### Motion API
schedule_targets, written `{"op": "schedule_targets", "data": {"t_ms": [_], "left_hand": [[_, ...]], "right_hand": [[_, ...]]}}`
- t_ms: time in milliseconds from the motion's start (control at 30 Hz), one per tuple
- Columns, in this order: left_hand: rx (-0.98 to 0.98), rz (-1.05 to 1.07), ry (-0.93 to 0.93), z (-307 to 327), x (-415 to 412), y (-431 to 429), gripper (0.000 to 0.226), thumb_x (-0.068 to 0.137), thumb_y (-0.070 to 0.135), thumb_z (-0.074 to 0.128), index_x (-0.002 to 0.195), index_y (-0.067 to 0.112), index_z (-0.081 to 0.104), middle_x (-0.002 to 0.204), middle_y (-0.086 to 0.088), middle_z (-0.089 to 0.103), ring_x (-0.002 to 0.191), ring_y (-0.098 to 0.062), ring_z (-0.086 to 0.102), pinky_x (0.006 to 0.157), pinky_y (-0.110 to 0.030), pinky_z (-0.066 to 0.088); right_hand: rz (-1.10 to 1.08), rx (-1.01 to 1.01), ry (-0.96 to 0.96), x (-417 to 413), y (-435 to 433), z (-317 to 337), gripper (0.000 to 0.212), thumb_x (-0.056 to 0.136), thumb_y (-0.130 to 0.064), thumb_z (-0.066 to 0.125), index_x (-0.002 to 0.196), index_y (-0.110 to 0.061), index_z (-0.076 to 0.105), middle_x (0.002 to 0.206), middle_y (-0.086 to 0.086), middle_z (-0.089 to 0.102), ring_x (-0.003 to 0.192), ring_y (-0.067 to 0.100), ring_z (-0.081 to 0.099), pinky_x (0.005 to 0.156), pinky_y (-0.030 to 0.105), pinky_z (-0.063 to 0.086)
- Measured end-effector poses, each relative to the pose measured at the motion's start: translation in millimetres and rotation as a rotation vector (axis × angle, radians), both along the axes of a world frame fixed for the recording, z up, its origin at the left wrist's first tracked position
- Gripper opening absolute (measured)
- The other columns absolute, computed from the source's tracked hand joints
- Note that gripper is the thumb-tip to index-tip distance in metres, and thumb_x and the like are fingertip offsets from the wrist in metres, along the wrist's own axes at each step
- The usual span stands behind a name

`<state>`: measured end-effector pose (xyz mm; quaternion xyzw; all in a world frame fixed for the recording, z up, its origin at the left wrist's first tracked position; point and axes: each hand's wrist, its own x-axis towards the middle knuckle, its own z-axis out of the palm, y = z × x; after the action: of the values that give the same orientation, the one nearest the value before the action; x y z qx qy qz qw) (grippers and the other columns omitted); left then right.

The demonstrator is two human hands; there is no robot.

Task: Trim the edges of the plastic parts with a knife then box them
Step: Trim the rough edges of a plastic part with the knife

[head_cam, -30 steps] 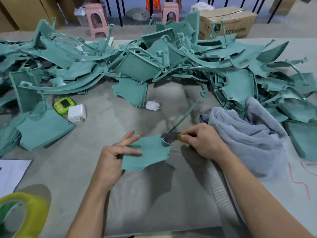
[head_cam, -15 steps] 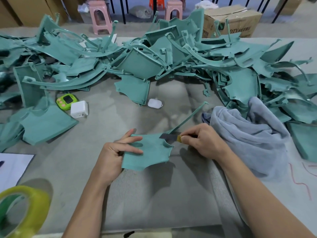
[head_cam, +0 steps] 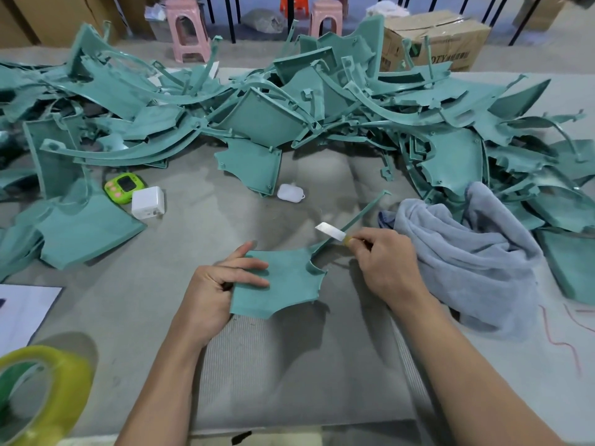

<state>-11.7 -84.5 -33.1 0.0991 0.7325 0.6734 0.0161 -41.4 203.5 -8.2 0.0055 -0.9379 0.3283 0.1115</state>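
My left hand (head_cam: 222, 284) grips a flat teal plastic part (head_cam: 283, 284) by its left edge, thumb on top, just above the table. A thin sprue rod runs from the part's upper right corner up toward the pile. My right hand (head_cam: 386, 262) holds a small knife (head_cam: 331, 232) with a yellow handle; its bare blade points up and left, lifted a little above the part's corner near the rod. A large heap of teal plastic parts (head_cam: 289, 101) covers the far half of the table.
A grey towel (head_cam: 467, 252) lies bunched at the right. A green timer (head_cam: 124, 186), a white charger (head_cam: 148, 202) and a white earbud case (head_cam: 289, 192) sit mid-table. A yellow tape roll (head_cam: 42, 391) is at bottom left, white paper (head_cam: 22, 310) above it. A cardboard box (head_cam: 441, 40) stands behind the table.
The knife blade has come off the part's top right edge and now sits raised, pointing up and left. My left hand keeps hold of the part.
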Motion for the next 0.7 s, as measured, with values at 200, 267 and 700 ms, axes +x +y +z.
{"op": "schedule_targets", "data": {"t_ms": [200, 267, 700], "left_hand": [[-0.039, -0.001, 0.034, -3, -2, -3, 0.047, 0.069, -0.020, 0.079, 0.077, 0.026, 0.084, 0.105, 0.000, 0.078, 0.132, -0.008, 0.056, 0.100, -0.019, 0.048], [-0.051, -0.001, 0.050, -3, -2, -3, 0.047, 0.070, -0.019, 0.079, 0.078, 0.028, 0.084, 0.104, -0.001, 0.078, 0.132, -0.010, 0.056, 0.100, -0.019, 0.048], [-0.063, 0.032, 0.050, 2, 0, 0, 0.045, 0.069, -0.018, 0.079, 0.079, 0.026, 0.083, 0.101, 0.001, 0.078, 0.127, -0.008, 0.060, 0.099, -0.019, 0.049]], "right_hand": [[0.083, 0.130, 0.005, -1, 0, 10, 0.019, 0.095, -0.022, 0.064, 0.081, -0.009, 0.069, 0.066, 0.006, 0.064, 0.064, 0.027, 0.057, 0.063, 0.042, 0.045], [-0.089, 0.133, 0.114, -1, 8, 13, 0.024, 0.097, -0.018, 0.061, 0.075, -0.009, 0.064, 0.063, 0.007, 0.062, 0.062, 0.031, 0.055, 0.058, 0.041, 0.041], [0.050, 0.288, 0.324, 3, 0, 18, 0.028, 0.092, -0.008, 0.067, 0.065, -0.013, 0.060, 0.055, -0.004, 0.050, 0.058, 0.020, 0.033, 0.074, 0.036, 0.035]]}}
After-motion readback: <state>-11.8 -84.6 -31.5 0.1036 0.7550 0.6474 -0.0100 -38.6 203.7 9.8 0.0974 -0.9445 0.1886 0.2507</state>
